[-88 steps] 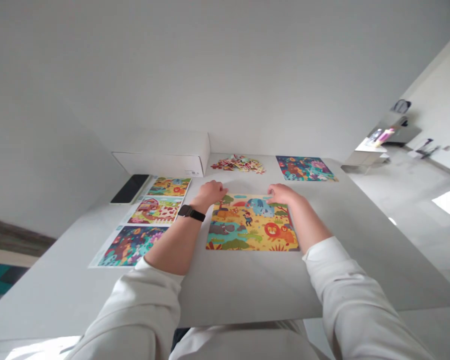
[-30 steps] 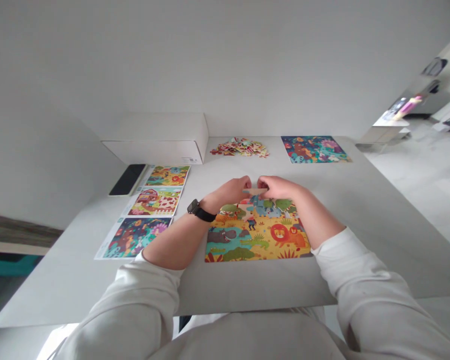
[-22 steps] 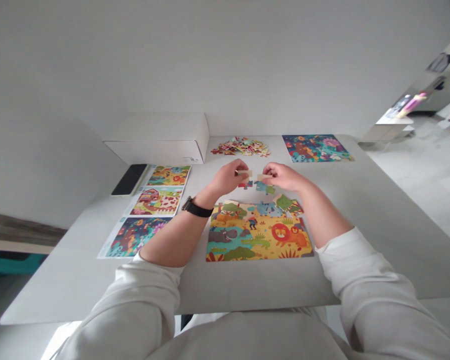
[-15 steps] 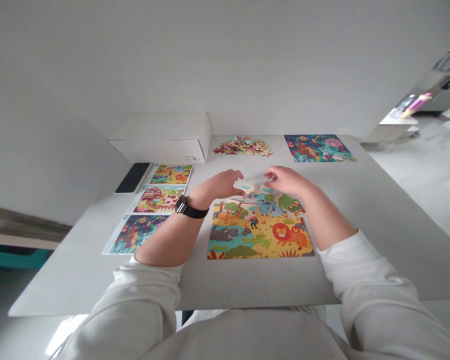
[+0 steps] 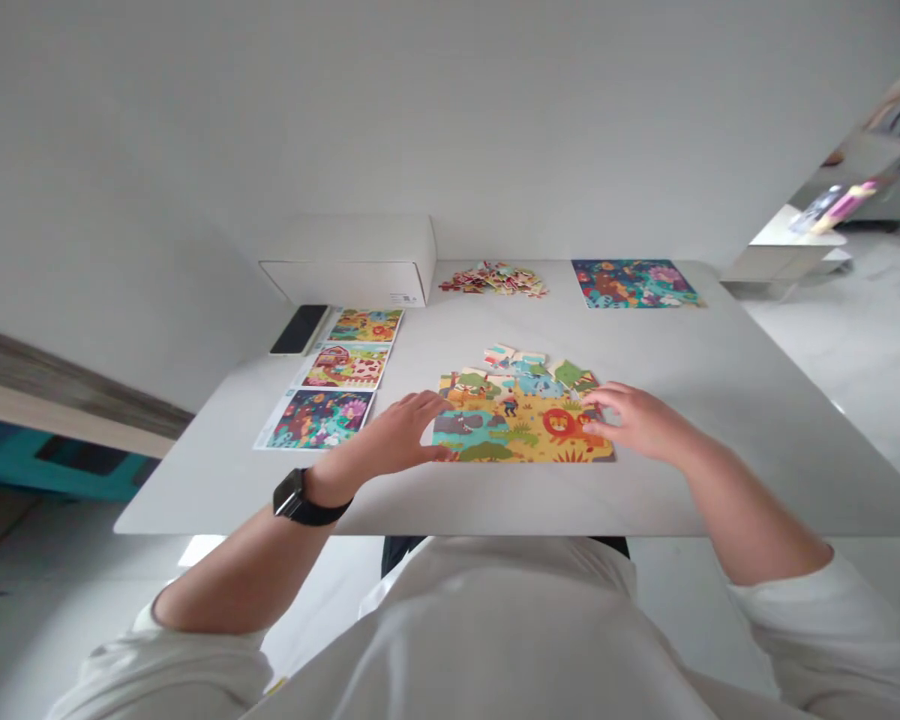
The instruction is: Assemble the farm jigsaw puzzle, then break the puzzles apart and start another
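Observation:
A partly assembled jigsaw puzzle with lions, a hippo and a yellow ground lies on the table. Along its far edge are loose or loosely joined jigsaw pieces, with a green-tree piece tilted at the right. My left hand, wearing a black watch, is at the puzzle's left edge with thumb and fingers spread. At the right edge, beside the lions, my right hand is open with its fingers apart. Whether the fingertips press on the puzzle I cannot tell.
Farther back lies a heap of jigsaw pieces beside a white box. A finished dark-blue puzzle lies at the far right. On the left are a picture sheet and a phone. The white table meets the wall behind.
Both hands have come back from the loose pieces at the puzzle's far edge and moved apart, one to each side. The camera view has shifted, and the loose pieces are now uncovered.

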Action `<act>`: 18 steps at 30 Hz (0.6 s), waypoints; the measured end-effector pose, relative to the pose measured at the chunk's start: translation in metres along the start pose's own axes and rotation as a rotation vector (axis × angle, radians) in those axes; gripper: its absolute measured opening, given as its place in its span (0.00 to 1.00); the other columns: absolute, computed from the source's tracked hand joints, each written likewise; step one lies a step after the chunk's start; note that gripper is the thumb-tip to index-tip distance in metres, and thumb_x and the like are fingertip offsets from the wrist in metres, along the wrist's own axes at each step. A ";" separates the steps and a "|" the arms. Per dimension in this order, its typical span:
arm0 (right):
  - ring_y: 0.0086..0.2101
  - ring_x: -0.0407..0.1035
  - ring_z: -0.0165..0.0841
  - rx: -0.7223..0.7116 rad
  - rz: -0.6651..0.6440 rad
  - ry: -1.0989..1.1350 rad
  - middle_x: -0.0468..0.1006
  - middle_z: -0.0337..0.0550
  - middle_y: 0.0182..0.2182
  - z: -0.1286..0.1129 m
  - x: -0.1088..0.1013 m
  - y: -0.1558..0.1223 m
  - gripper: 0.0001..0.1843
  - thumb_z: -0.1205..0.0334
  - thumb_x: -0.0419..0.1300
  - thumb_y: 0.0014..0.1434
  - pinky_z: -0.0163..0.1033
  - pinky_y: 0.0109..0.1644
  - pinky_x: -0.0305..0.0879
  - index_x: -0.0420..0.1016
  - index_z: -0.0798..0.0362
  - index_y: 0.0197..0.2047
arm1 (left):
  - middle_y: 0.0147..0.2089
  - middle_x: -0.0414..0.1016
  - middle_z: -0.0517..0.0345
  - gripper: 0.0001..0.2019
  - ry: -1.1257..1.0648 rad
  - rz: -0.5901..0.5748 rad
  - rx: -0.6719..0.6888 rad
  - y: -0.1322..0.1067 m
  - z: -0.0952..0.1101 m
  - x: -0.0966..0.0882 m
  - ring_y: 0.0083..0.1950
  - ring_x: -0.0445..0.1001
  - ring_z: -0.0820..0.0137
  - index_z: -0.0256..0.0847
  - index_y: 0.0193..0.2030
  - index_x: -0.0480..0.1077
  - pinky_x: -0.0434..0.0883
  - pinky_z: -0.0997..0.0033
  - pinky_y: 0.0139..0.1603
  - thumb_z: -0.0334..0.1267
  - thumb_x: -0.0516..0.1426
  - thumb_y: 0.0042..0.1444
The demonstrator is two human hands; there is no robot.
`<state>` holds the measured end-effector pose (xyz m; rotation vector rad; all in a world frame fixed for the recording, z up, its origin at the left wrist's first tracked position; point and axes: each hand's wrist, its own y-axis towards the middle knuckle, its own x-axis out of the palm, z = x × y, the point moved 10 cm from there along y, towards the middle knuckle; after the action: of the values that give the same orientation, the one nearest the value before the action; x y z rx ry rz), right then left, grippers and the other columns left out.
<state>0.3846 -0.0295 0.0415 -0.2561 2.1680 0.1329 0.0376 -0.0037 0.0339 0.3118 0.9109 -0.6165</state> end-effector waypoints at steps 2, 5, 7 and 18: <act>0.51 0.78 0.48 0.162 0.079 0.161 0.83 0.50 0.53 0.023 0.001 -0.022 0.18 0.50 0.72 0.57 0.56 0.62 0.74 0.83 0.43 0.50 | 0.70 0.70 0.45 0.31 -0.188 0.136 -0.089 -0.017 -0.003 0.001 0.74 0.66 0.46 0.50 0.65 0.73 0.62 0.46 0.77 0.51 0.71 0.55; 0.55 0.78 0.47 0.389 0.165 0.583 0.83 0.50 0.57 0.053 0.009 -0.048 0.19 0.52 0.71 0.58 0.57 0.65 0.75 0.80 0.43 0.53 | 0.72 0.68 0.45 0.34 -0.625 0.287 -0.299 -0.034 -0.020 0.009 0.74 0.67 0.49 0.50 0.67 0.71 0.70 0.49 0.71 0.49 0.71 0.54; 0.57 0.78 0.45 0.499 0.168 0.871 0.82 0.51 0.57 0.062 0.018 -0.056 0.17 0.54 0.68 0.60 0.56 0.65 0.76 0.79 0.43 0.53 | 0.68 0.72 0.46 0.31 -0.945 0.313 -0.405 -0.038 -0.030 0.017 0.70 0.71 0.52 0.49 0.64 0.72 0.73 0.52 0.67 0.46 0.70 0.54; 0.47 0.82 0.42 0.651 0.067 1.032 0.86 0.54 0.48 0.069 0.030 -0.034 0.06 0.60 0.64 0.62 0.46 0.52 0.82 0.79 0.48 0.43 | 0.44 0.82 0.47 0.08 -1.401 0.289 -0.687 -0.020 -0.054 0.026 0.43 0.82 0.62 0.40 0.43 0.73 0.79 0.61 0.47 0.32 0.65 0.56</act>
<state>0.4312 -0.0536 -0.0225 0.1803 3.0665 -0.8301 0.0030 -0.0019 -0.0190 -0.5783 -0.3184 -0.1125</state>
